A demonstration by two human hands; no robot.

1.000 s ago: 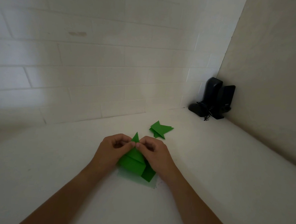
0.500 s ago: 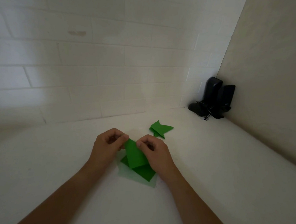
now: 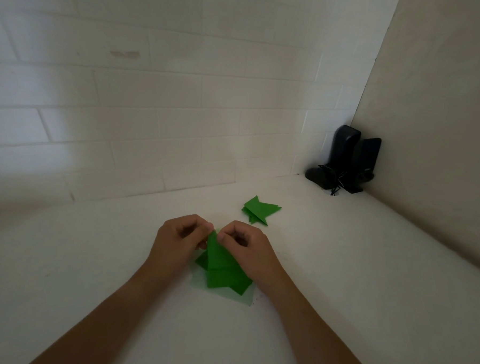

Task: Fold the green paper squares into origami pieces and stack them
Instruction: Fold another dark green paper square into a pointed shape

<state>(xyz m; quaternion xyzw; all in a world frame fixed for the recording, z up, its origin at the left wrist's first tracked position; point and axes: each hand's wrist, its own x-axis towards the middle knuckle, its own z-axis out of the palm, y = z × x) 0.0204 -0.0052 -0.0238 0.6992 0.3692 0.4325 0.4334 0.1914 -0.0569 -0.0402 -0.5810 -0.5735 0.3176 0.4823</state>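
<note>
The left hand comes in from the lower left over the white tabletop, its fingers curled and its thumb and forefinger pinching the left side of the top point of a green paper piece. That piece, partly folded into a narrow triangle, rises from the tabletop with its point uppermost between the two hands, and its lower edge meets a small pile of flat green paper squares lying just beneath it; a paler, translucent sheet shows under the pile's near edge. The right hand mirrors the left, fingers curled, its thumb and forefinger pinching the right side of the same point, so the fingertips of both hands nearly touch at the tip. Farther back and to the right, well apart from the hands, a stack of finished folded green pieces lies flat on the tabletop, their points fanned out. At the far right, in the corner where the white tiled wall meets a plain side wall, stand two black speakers with a tangle of dark cable at their base.
</note>
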